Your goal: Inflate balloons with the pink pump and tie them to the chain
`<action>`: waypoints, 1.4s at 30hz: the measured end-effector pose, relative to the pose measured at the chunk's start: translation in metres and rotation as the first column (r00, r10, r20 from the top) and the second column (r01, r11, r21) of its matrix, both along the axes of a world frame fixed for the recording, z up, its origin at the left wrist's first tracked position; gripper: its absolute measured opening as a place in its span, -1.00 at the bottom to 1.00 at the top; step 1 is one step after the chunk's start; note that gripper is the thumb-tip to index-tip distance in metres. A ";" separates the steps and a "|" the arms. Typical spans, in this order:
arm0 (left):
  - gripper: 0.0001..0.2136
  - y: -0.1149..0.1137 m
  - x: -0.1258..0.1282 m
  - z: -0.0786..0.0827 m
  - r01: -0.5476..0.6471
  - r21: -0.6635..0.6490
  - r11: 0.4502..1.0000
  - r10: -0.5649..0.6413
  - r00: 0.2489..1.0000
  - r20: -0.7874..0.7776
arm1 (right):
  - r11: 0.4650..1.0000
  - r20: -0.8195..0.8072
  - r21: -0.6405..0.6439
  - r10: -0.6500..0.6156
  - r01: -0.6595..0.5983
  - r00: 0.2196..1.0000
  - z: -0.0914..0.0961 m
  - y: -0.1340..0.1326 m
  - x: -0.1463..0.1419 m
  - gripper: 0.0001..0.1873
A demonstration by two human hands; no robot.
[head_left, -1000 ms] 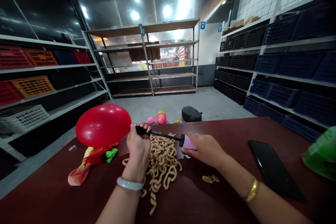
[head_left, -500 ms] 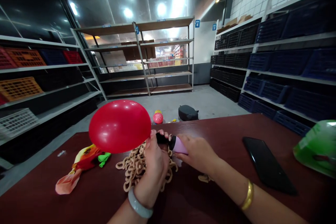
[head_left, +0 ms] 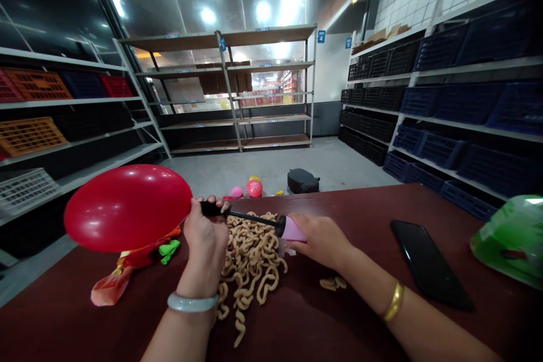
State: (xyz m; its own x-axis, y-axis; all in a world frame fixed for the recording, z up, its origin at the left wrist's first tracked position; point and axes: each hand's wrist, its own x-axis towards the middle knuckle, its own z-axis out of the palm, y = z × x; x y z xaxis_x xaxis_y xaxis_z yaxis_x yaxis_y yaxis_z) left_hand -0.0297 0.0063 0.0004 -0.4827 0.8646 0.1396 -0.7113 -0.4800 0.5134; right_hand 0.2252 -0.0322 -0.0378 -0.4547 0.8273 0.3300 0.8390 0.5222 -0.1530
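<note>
A red balloon [head_left: 127, 207], well inflated, sticks out to the left of my left hand [head_left: 205, 235]. That hand is closed round the balloon's neck and the black nozzle end of a hand pump. The pump's thin black rod [head_left: 254, 217] is drawn out to the right, ending at the pink pump body [head_left: 292, 230], which my right hand [head_left: 320, 239] grips. Both hands hover just above a heap of beige chain links [head_left: 250, 257] on the dark red table [head_left: 297, 322].
Limp balloons [head_left: 127, 271], red, orange and green, lie at the table's left. A black phone [head_left: 428, 263] and a green bag [head_left: 511, 240] lie at the right. On the floor beyond are small balloons [head_left: 253, 188] and a black bag [head_left: 302, 181]. Shelves of crates line both sides.
The pump, pushed in half a second ago, is drawn out again: my hands have moved apart. The balloon has grown larger and swung to the left.
</note>
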 end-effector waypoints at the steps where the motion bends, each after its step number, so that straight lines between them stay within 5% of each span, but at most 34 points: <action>1: -0.87 0.000 0.000 -0.001 -0.003 0.010 1.000 0.003 1.000 0.005 | 1.000 0.013 0.010 -0.009 0.008 1.000 0.000 0.000 0.001 -0.39; 13: -0.84 -0.029 0.085 -0.022 0.198 -0.004 0.980 -0.198 0.980 -0.019 | 0.999 0.057 0.025 -0.046 0.044 0.997 0.006 -0.010 -0.008 -0.38; 18: -0.82 -0.038 0.102 -0.027 0.231 -0.028 0.973 -0.231 0.973 -0.024 | 0.999 0.011 0.010 -0.030 0.030 0.999 0.009 -0.014 -0.012 -0.39; 24: -0.83 -0.033 0.090 -0.011 0.194 -0.018 0.981 -0.194 0.980 -0.042 | 0.999 -0.042 0.022 -0.023 0.024 0.999 0.008 -0.013 -0.016 -0.35; 34: -0.85 -0.007 -0.001 0.016 0.033 0.022 0.999 -0.033 0.999 -0.028 | 1.000 -0.023 0.027 0.014 -0.013 1.000 0.002 -0.001 -0.002 -0.37; 42: -0.81 -0.009 0.022 0.008 0.048 0.070 0.996 -0.044 0.998 -0.051 | 0.998 0.002 0.056 -0.003 0.003 1.000 0.000 0.001 0.005 -0.37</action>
State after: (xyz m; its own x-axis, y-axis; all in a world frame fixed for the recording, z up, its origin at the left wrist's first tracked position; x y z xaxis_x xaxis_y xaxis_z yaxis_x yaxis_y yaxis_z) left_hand -0.0079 -0.0028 0.0084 -0.4336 0.8728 0.2241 -0.7081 -0.4838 0.5144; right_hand 0.2300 -0.0308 -0.0375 -0.4532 0.8090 0.3744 0.8408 0.5274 -0.1219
